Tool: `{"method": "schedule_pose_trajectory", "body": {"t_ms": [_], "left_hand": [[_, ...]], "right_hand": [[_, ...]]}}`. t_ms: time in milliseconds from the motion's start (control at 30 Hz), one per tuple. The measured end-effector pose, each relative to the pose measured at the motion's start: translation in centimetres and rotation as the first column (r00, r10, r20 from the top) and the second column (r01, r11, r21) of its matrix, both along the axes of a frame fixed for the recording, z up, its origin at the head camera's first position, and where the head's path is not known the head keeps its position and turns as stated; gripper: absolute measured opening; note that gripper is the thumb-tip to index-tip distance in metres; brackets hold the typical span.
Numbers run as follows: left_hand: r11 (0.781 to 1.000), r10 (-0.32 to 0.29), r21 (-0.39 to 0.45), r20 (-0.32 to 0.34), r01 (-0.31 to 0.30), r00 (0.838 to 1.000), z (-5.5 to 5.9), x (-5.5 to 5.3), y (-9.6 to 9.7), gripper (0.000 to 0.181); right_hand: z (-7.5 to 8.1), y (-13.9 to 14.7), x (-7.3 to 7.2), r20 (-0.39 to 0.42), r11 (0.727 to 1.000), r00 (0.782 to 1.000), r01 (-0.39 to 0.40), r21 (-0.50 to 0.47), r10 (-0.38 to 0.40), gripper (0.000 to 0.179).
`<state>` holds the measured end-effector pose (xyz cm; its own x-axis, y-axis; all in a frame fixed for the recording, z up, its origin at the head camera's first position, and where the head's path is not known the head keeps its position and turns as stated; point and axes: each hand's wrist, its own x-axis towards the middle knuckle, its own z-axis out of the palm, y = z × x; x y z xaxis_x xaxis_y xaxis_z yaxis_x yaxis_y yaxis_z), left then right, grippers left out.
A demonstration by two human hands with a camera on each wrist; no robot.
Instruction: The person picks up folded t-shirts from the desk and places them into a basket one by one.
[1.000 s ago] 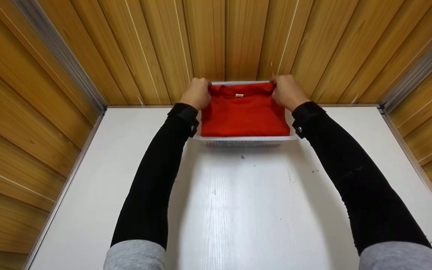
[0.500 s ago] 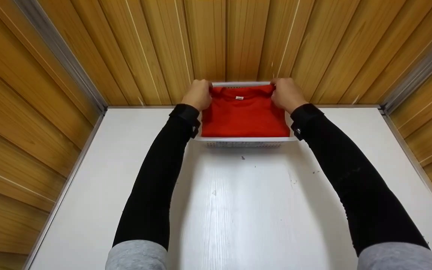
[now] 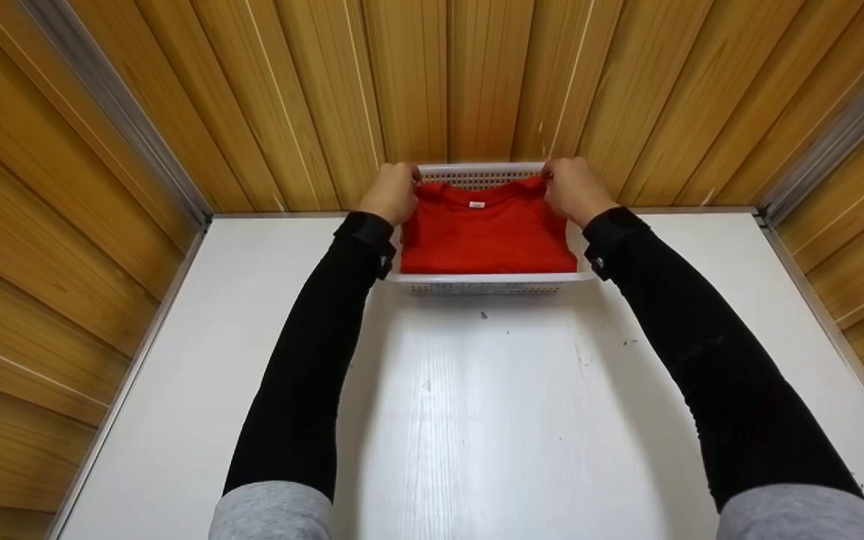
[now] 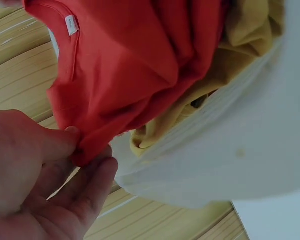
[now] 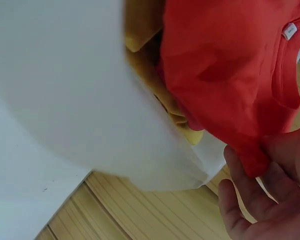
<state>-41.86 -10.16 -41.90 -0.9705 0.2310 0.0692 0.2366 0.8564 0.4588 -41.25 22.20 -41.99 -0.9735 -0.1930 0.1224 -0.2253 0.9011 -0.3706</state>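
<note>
A folded red shirt (image 3: 488, 236) with a white neck label lies in a white plastic basket (image 3: 492, 278) against the back wall. My left hand (image 3: 391, 193) pinches the shirt's left shoulder corner between thumb and fingers, plain in the left wrist view. On the other side my right hand (image 3: 576, 187) pinches the right shoulder corner, as the right wrist view shows. The collar edge is held up near the basket's far rim. Under the red shirt, mustard-yellow cloth (image 4: 205, 85) shows along the basket's inner side in both wrist views.
The basket stands on a white table (image 3: 477, 420) with small dark marks in front of it. Wood-look panel walls (image 3: 484, 82) rise behind and on both sides, joined by grey metal corner strips (image 3: 121, 105).
The shirt's collar edge has come lower and nearer, so more of the basket's far mesh wall shows. Both hands have sunk slightly and keep their pinch on the shirt.
</note>
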Motion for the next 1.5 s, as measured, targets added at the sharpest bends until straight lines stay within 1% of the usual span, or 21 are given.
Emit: {"method": "schedule_pose_trajectory", "body": {"t_ms": [67,133,300,400,467,567,667,767,833,900,933,1000,1067,1100,1133,1167,1200,1233,1333,1400,1500], "left_hand": [[1.0,0.001,0.0,-0.003,-0.001,1.0,0.0,0.1,0.0,0.041],[1.0,-0.008,-0.017,-0.01,0.008,1.0,0.1,0.3,0.1,0.04],[0.996,-0.084,-0.044,-0.053,0.082,0.995,0.3,1.2,0.3,0.033],[0.991,-0.129,-0.041,-0.062,0.127,0.99,0.6,2.1,0.3,0.031],[0.988,-0.15,-0.038,-0.037,0.149,0.988,0.8,2.9,0.2,0.033],[0.98,-0.19,-0.06,0.017,0.191,0.982,1.2,4.3,0.1,0.039],[0.964,-0.235,-0.107,0.072,0.241,0.969,1.4,5.8,0.1,0.048],[0.94,-0.282,-0.177,0.086,0.293,0.956,1.2,7.2,0.3,0.05],[0.924,-0.312,-0.214,0.057,0.317,0.948,0.8,8.2,0.5,0.043],[0.915,-0.344,-0.229,-0.015,0.332,0.939,0.1,9.3,0.7,0.033],[0.913,-0.361,-0.226,-0.056,0.341,0.931,-0.3,10.0,0.8,0.029],[0.908,-0.397,-0.204,-0.14,0.366,0.907,-1.0,11.4,1.0,0.022],[0.898,-0.433,-0.19,-0.212,0.398,0.876,-1.6,12.7,1.3,0.021],[0.892,-0.447,-0.188,-0.237,0.411,0.863,-1.8,13.2,1.4,0.022],[0.888,-0.457,-0.188,-0.251,0.42,0.853,-2.0,13.7,1.5,0.022],[0.886,-0.461,-0.191,-0.261,0.423,0.848,-2.3,14.0,1.6,0.023],[0.886,-0.46,-0.194,-0.263,0.42,0.848,-2.5,14.3,1.7,0.024],[0.888,-0.455,-0.198,-0.257,0.414,0.853,-2.8,14.4,1.8,0.025],[0.899,-0.427,-0.201,-0.198,0.39,0.882,-3.6,14.5,1.8,0.029],[0.906,-0.406,-0.198,-0.154,0.374,0.901,-4.0,14.4,1.8,0.034],[0.915,-0.382,-0.189,-0.125,0.356,0.916,-4.3,13.9,1.8,0.041]], "right_hand": [[-0.1,0.0,0.1,-0.002,1.0,1.0,-0.004,-0.003,0.004,0.038],[-0.2,0.0,0.3,0.01,1.0,1.0,-0.011,-0.007,0.011,0.037],[-0.3,0.3,0.9,0.035,0.999,0.998,-0.054,0.003,0.054,0.038],[-0.2,0.4,1.5,0.043,0.996,0.996,-0.081,-0.022,0.082,0.039],[0.0,0.4,2.2,0.059,0.994,0.993,-0.098,-0.042,0.1,0.04],[0.4,0.4,3.6,0.112,0.991,0.985,-0.126,-0.05,0.131,0.043],[0.9,0.3,5.3,0.178,0.986,0.97,-0.167,-0.01,0.166,0.047],[1.2,0.1,6.7,0.224,0.974,0.953,-0.223,0.052,0.206,0.05],[1.1,0.0,7.6,0.214,0.963,0.947,-0.26,0.074,0.239,0.045],[0.7,-0.1,8.5,0.161,0.955,0.948,-0.288,0.066,0.275,0.036],[0.4,-0.2,9.1,0.127,0.953,0.948,-0.3,0.05,0.292,0.031],[0.0,-0.4,10.3,0.064,0.947,0.945,-0.321,0.01,0.32,0.025],[-0.3,-0.6,11.5,0.028,0.94,0.94,-0.341,-0.017,0.341,0.024],[-0.4,-0.8,12.1,0.021,0.935,0.935,-0.354,-0.021,0.355,0.024],[-0.5,-0.9,12.6,0.022,0.93,0.93,-0.366,-0.017,0.366,0.027],[-0.6,-1.0,13.1,0.03,0.927,0.927,-0.374,-0.009,0.374,0.03],[-0.8,-1.1,13.4,0.041,0.926,0.925,-0.378,0.004,0.377,0.034],[-1.1,-1.2,13.7,0.053,0.924,0.923,-0.382,0.017,0.381,0.038],[-1.9,-1.4,14.1,0.097,0.921,0.92,-0.385,0.053,0.379,0.05],[-2.4,-1.5,14.1,0.11,0.92,0.918,-0.388,0.061,0.38,0.052],[-3.0,-1.7,13.9,0.108,0.923,0.922,-0.379,0.068,0.371,0.052]]}}
